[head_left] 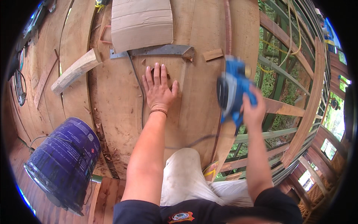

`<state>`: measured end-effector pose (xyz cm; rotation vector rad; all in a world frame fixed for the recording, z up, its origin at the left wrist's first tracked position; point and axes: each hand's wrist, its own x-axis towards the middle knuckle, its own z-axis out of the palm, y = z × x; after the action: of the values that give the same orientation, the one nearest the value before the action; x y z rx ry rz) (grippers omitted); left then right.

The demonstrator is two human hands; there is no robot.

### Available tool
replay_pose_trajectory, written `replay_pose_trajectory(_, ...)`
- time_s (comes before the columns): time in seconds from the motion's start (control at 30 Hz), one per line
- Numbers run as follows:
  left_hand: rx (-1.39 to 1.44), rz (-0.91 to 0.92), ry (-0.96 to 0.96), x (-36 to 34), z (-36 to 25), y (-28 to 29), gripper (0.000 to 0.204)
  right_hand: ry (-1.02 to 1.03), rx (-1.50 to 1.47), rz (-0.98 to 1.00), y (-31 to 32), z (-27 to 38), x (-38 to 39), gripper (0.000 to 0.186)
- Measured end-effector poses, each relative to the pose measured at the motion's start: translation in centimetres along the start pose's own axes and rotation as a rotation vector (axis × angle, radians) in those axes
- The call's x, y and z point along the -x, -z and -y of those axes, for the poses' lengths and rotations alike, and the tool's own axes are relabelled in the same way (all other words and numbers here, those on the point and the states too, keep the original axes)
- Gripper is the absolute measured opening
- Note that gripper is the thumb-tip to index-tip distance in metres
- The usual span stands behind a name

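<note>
The right hand (255, 108) was closed round the handle of a blue power planer (232, 87) at 2 o'clock, motion-blurred; sole contact could not be confirmed. The left hand (160, 91), near 11 o'clock, lay palm-down on the wooden boards (203, 93), fingers spread, holding nothing. In judgement, sound work required a firm grip, level sole, left hand outside the cutter's path, and the dark cord (142, 98), at that hand's 9 o'clock, kept clear.

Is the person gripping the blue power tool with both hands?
No, only the right hand grips the blue power tool, while the left hand rests on the wooden boards.
</note>
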<state>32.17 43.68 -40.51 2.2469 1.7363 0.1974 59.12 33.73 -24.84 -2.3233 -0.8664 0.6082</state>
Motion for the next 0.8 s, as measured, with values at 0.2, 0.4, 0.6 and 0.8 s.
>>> replay_pose_trajectory(0.2, 0.023, -0.018, 0.012, 0.1, 0.0, -0.2, 0.079, -0.075, -0.097, 0.002, 1.3, -3.8, 8.1, 0.036)
replay_pose_trajectory(0.4, 0.047, -0.023, 0.007, 0.2, 0.1, -0.1, 0.079, 0.119, -0.009, -0.002, -2.2, 5.2, -12.6, 0.031)
replay_pose_trajectory(0.6, 0.048, -0.016, 0.003, 0.4, 0.1, -0.2, 0.079, 0.298, -0.059, 0.030, -5.6, 12.4, -27.3, 0.017)
replay_pose_trajectory(0.8, 0.014, -0.033, -0.004, 0.0, 0.2, -0.1, 0.077, 0.235, 0.063, 0.117, -2.7, 6.7, -15.6, 0.037)
